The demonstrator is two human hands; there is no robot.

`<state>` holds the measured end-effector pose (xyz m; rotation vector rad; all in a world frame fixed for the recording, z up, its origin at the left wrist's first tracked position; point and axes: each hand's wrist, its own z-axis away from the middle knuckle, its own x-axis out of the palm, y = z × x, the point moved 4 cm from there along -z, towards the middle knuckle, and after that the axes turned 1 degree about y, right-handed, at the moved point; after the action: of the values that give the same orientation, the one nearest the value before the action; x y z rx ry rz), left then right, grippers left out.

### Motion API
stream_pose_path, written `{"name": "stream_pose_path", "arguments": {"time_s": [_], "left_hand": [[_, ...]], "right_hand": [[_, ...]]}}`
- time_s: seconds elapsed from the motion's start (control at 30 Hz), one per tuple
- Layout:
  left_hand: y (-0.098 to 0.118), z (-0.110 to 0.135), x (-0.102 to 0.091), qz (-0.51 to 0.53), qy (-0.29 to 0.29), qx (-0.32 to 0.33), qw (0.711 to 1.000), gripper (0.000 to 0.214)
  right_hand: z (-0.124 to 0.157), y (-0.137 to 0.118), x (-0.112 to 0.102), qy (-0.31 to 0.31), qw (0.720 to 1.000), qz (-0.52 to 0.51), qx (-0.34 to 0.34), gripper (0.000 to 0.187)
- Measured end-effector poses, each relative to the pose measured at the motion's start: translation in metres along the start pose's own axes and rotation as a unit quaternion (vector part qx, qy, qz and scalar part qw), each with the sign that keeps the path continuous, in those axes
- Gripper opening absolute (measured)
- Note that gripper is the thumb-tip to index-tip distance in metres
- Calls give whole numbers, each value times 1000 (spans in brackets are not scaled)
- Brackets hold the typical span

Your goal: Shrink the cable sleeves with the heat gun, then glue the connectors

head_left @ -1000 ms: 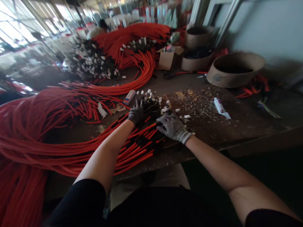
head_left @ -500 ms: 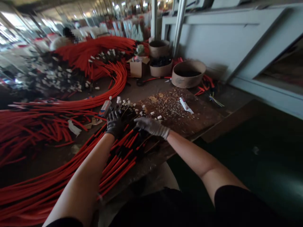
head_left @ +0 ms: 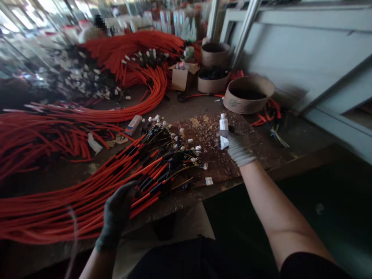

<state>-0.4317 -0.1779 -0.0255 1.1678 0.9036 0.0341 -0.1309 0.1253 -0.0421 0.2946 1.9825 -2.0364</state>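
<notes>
Monitoring by head camera, I find the grey-gloved right hand (head_left: 236,147) wrapped around the small white tube (head_left: 223,123), over the dark brown desk (head_left: 174,103). Excess finger pressure could squash the tube or make it slip. The grey-gloved left hand (head_left: 119,204) is at the long orange, black-ended cables (head_left: 95,193); I cannot tell its grip. A tug there could tangle the white block-shaped connectors (head_left: 198,148) or drag cables over the near edge.

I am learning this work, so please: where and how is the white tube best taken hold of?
Probably across the middle of the white tube, from the near right, where the right grip is: the body is long and narrow, its cap points away from the person, its flat end toward them.
</notes>
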Motion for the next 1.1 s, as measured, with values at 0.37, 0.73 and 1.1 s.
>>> {"name": "stream_pose_path", "arguments": {"time_s": [0.37, 0.73, 1.1], "left_hand": [[110, -7, 156, 593, -191, -123, 773, 47], [72, 1, 103, 517, -112, -150, 835, 41], [49, 23, 55, -354, -120, 335, 865, 48]], "right_hand": [[177, -55, 46, -46, 948, 80, -303, 28], [236, -78, 64, -120, 874, 88, -463, 14], [184, -60, 65, -136, 947, 153, -247, 44]]}}
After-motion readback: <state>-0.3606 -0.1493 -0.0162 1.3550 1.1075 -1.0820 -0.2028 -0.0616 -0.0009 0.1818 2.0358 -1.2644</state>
